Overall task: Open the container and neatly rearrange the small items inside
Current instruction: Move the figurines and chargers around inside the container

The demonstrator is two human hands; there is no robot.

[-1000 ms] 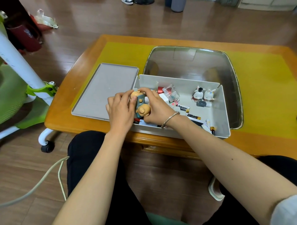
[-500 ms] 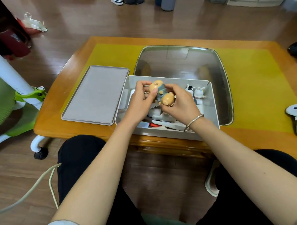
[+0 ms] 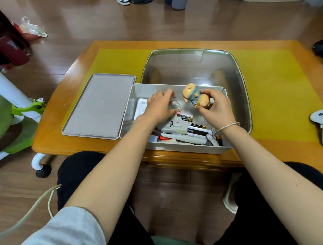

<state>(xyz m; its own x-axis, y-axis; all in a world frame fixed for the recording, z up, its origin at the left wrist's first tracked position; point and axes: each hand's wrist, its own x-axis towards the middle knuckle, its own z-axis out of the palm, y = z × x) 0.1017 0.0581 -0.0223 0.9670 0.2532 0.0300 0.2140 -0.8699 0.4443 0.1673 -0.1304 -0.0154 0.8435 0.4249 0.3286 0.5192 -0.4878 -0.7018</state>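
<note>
Underfoot, a brown wood-plank floor (image 3: 174, 24) runs all round a low orange-wood tabletop (image 3: 57, 132) whose middle is covered by a yellow mat (image 3: 272, 91). On that mat a large, shiny metal tray (image 3: 192, 70) stands at the far side, and the open grey container (image 3: 185, 150) sits at the near edge, its back wall against the tray. Its flat grey lid (image 3: 99, 106) lies upturned just beside it on the left.

The right hand (image 3: 217, 108) has its fingers curled round a small tan figurine in blue clothes (image 3: 194, 97), held above the container's far right part. The left hand (image 3: 160, 106) is over the middle of the container, pinching a small clear plastic item (image 3: 174, 104) whose shape is blurred. Below the hands lie batteries (image 3: 187, 117), a grey flat device (image 3: 174, 127) and white bits, jumbled together.

At the left of the room stands a white and green chair frame (image 3: 26, 108) on a black castor (image 3: 43, 172), with a pale cable (image 3: 35, 208) trailing across the floor. Crumpled clear plastic (image 3: 33, 28) lies on the floor farther back. A shoe (image 3: 123, 1) shows at the top edge.
</note>
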